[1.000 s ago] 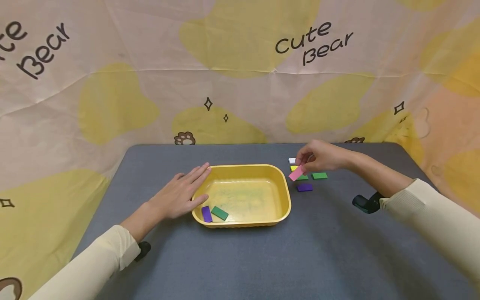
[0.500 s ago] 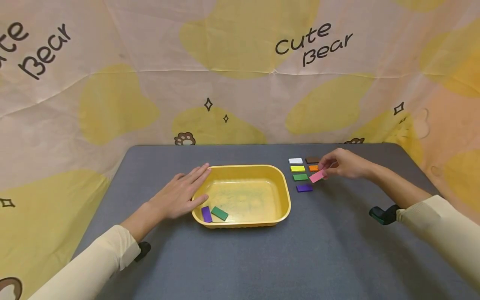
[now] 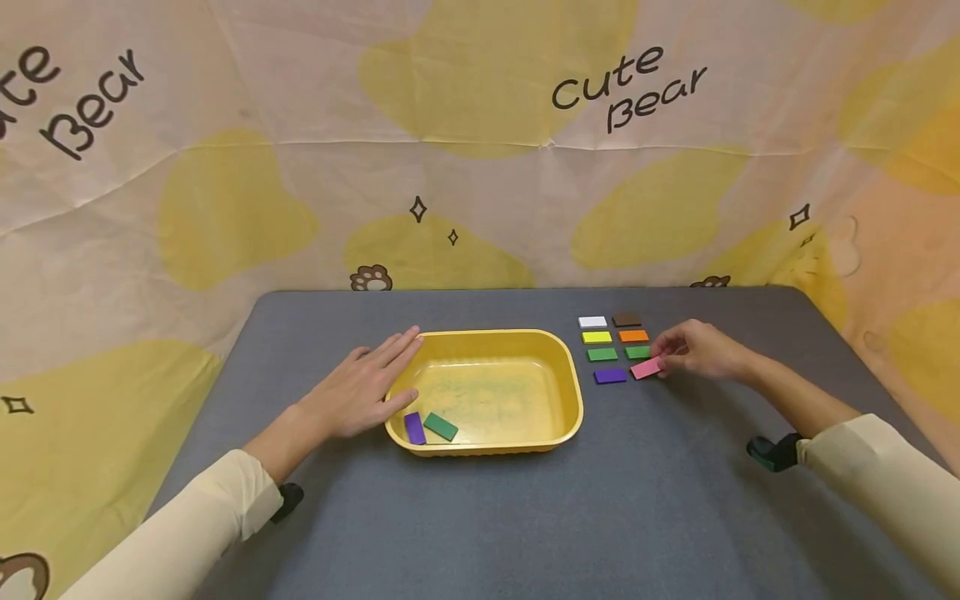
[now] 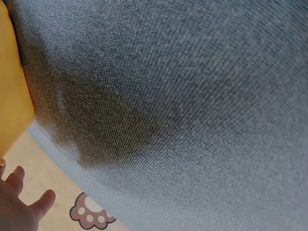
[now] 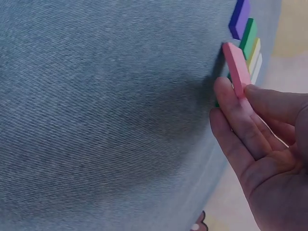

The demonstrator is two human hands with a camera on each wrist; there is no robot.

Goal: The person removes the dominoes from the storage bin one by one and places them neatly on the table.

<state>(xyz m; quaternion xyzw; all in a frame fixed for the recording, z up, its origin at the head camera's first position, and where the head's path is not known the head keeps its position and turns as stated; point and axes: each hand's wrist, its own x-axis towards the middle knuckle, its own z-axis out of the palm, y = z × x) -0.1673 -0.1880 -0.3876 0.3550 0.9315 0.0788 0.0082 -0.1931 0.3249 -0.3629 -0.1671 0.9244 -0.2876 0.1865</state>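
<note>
My right hand [image 3: 697, 350] pinches a pink domino-like tile [image 3: 646, 368] between thumb and fingertips. In the right wrist view the pink tile [image 5: 237, 69] is tilted, its near end held by the thumb. To its left lies a purple tile [image 3: 610, 377]; just behind it is a green tile [image 3: 637, 352], partly covered by the fingers. My left hand [image 3: 360, 385] rests with fingers extended on the left rim of a yellow tub [image 3: 491, 449]. Inside the tub, at the near left corner, lie a purple tile [image 3: 415, 428] and a dark green tile [image 3: 441, 427].
Behind the pink tile, two columns continue with another green tile [image 3: 602, 355], a yellow tile [image 3: 597, 337], an orange tile [image 3: 633, 336], a white tile [image 3: 592, 322] and a brown tile [image 3: 627, 320]. A grey cloth-covered table [image 3: 510, 533] meets a patterned curtain [image 3: 480, 167] at the back.
My right hand has carried the pink tile rightward and toward me, from over the left column to beside the purple tile. The left hand and tub have stayed put.
</note>
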